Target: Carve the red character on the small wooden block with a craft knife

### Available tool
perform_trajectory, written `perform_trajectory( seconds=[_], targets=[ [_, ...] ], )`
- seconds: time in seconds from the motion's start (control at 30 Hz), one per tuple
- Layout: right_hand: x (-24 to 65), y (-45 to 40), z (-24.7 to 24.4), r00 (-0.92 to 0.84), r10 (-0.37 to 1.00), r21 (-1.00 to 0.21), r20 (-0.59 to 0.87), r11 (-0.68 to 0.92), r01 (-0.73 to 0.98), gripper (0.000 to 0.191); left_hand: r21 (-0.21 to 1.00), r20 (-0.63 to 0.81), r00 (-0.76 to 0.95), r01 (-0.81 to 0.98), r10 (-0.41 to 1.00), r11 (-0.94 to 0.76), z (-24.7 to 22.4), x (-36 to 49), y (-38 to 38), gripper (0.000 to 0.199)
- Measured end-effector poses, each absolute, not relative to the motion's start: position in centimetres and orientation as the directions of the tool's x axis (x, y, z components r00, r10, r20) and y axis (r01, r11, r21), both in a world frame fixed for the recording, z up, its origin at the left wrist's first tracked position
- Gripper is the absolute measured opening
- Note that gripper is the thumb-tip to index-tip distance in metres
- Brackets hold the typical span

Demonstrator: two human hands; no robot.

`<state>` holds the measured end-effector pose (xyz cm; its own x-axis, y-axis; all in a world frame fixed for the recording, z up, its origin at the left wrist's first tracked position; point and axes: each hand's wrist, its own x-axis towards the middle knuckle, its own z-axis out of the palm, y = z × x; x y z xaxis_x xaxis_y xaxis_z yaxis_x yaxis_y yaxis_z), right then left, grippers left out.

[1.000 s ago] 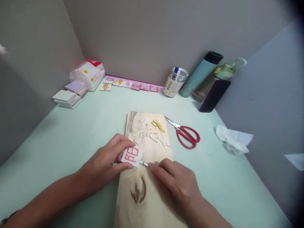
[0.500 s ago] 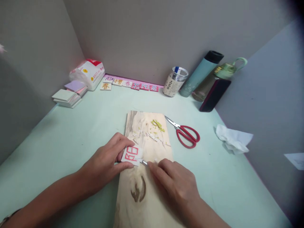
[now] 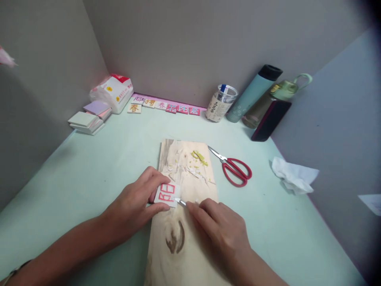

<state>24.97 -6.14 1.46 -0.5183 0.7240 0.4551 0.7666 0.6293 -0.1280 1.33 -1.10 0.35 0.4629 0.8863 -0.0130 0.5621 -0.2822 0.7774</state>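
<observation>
A small white square tile (image 3: 167,193) with a red carved character lies on the wooden board (image 3: 166,270). My left hand (image 3: 145,192) pinches this tile by its left side, thumb along the near edge and fingers at the far edge. In my right hand (image 3: 220,224) is a craft knife (image 3: 181,202) with a silver collar, held like a pen. Its blade tip meets the right part of the tile; most of the handle is hidden by my fingers. Yellow-green shavings (image 3: 200,157) and pale scraps (image 3: 192,171) are scattered over the board's far end.
Red-handled scissors (image 3: 236,171) lie right of the board, near crumpled tissue (image 3: 293,174). At the back stand a clear jar (image 3: 218,107), a teal bottle (image 3: 248,95), a green-lidded bottle (image 3: 256,113) and a phone (image 3: 271,120). Stacked blanks (image 3: 85,119), a tissue pack (image 3: 116,93) and carved tiles (image 3: 171,108) line the left and back.
The whole view has shifted slightly, so things sit a little further right. Both hands keep their grips, and the knife tip stays at the tile's right side.
</observation>
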Motion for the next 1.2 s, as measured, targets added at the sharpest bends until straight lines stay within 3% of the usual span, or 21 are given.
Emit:
perform_trajectory(
  seconds=[0.1,0.37,0.9,1.2],
  targets=[
    [24.7,-5.8,1.4,-0.518,0.715,-0.144,0.469,0.641,0.754,0.025,0.777,-0.006,0.457,0.562,0.89,-0.284,0.4,1.4,-1.2,0.026],
    [25.7,-5.7,1.3,-0.497,0.783,-0.323,0.373,0.612,0.721,0.022,0.792,-0.049,0.465,0.558,0.884,-0.249,0.0,1.2,-1.1,0.028],
    [25.0,-6.1,1.1,-0.511,0.717,-0.173,0.474,0.645,0.745,0.022,0.781,-0.046,0.467,0.568,0.883,-0.26,0.0,1.2,-1.1,0.027],
    [24.4,-5.7,1.6,-0.523,0.706,-0.09,0.478,0.632,0.77,0.031,0.755,-0.021,0.462,0.589,0.887,-0.288,0.1,1.5,-1.0,0.025]
  ],
)
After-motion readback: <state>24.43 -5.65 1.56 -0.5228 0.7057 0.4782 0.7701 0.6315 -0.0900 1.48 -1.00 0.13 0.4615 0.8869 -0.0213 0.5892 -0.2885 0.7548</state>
